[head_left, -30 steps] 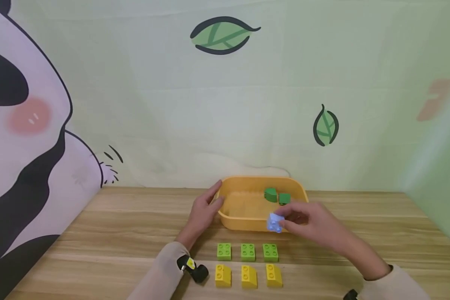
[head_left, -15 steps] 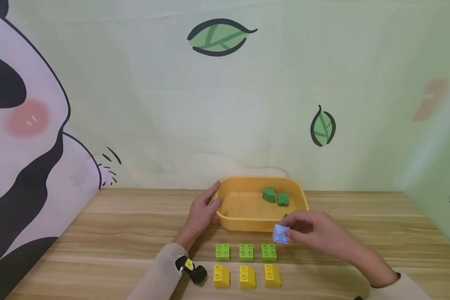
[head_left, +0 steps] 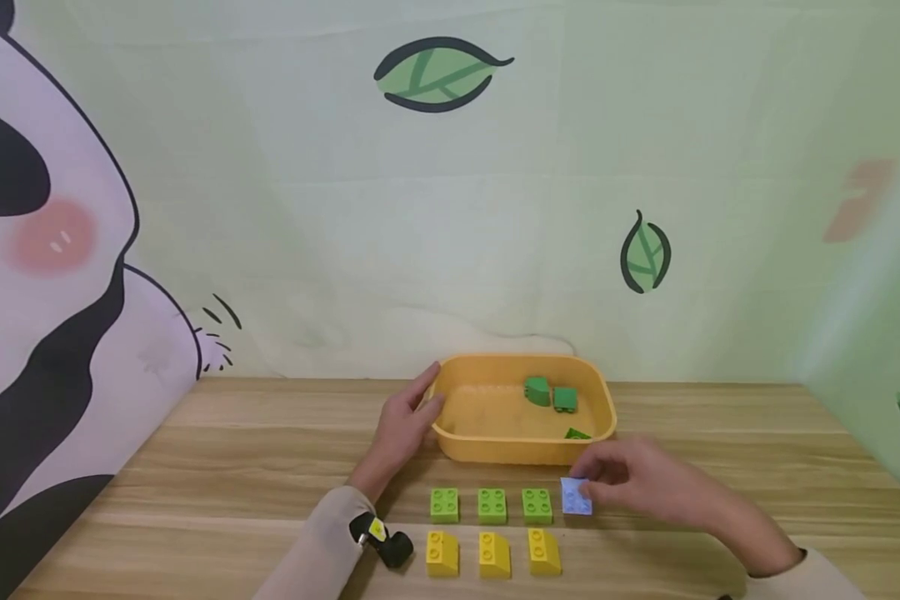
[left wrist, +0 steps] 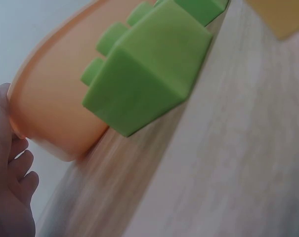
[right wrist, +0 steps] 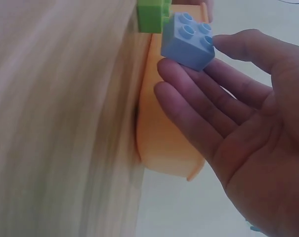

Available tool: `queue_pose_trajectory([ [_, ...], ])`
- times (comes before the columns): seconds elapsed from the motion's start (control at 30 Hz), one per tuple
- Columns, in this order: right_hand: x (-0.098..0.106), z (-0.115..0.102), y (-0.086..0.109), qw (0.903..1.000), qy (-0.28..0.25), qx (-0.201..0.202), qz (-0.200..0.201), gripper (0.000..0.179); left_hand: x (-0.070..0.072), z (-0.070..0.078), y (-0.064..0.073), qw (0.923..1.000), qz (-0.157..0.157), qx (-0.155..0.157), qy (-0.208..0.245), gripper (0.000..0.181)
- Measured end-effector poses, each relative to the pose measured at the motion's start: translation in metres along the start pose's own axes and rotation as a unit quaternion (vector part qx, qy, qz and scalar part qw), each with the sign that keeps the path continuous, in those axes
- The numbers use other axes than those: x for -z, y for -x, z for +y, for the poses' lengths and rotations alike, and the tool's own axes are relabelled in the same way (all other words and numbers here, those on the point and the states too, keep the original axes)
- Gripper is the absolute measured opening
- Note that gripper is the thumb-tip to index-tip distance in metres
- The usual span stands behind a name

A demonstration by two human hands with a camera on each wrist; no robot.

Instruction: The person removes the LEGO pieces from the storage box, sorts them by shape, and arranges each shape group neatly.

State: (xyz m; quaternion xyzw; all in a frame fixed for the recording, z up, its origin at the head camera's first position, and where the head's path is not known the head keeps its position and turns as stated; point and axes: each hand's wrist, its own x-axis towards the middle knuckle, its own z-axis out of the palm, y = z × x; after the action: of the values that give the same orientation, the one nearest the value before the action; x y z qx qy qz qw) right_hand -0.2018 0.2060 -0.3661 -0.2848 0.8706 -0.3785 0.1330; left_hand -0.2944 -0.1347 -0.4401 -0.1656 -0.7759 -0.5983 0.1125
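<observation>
My right hand (head_left: 648,479) pinches a light blue building brick (head_left: 574,497) between thumb and fingers, studs up, at the right end of a row of lime-green bricks (head_left: 492,505). In the right wrist view the blue brick (right wrist: 188,44) looks tilted; whether it touches the table is hard to tell. At the back, my left hand (head_left: 401,427) grips the left rim of an orange plastic bin (head_left: 517,451), thumb at the inner side. Inside the bin lie dark green bricks (head_left: 565,400) and a partly hidden green piece (head_left: 577,434) near the front wall.
In front of the lime-green row stands a row of yellow sloped bricks (head_left: 494,555) on the wooden table (head_left: 270,450). Behind the bin rises a pale green backdrop (head_left: 330,208) with leaf and panda drawings.
My right hand has carried the blue brick from above the bin's front rim toward me and down, beside the lime-green row. My left hand has stayed on the bin.
</observation>
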Motion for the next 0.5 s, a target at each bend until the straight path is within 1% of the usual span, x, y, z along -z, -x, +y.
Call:
queue_pose_trajectory([
  [0.17,-0.002,0.01,0.0,0.9999,0.004,-0.003,-0.014,0.011,0.0,0.001,0.001,1.0,0.0,0.008,-0.004,0.053],
  [0.27,-0.003,0.015,0.0,0.9998,0.005,-0.012,-0.018,0.011,0.0,0.001,0.001,1.0,0.0,0.007,-0.004,0.053],
  [0.37,-0.004,0.018,-0.001,0.9995,0.0,-0.024,-0.02,0.013,0.0,0.002,0.001,1.0,0.001,0.003,-0.002,0.053],
  [0.5,-0.005,0.019,-0.002,0.9994,-0.001,-0.029,-0.017,0.014,-0.001,0.003,0.001,1.0,0.002,0.003,0.001,0.053],
])
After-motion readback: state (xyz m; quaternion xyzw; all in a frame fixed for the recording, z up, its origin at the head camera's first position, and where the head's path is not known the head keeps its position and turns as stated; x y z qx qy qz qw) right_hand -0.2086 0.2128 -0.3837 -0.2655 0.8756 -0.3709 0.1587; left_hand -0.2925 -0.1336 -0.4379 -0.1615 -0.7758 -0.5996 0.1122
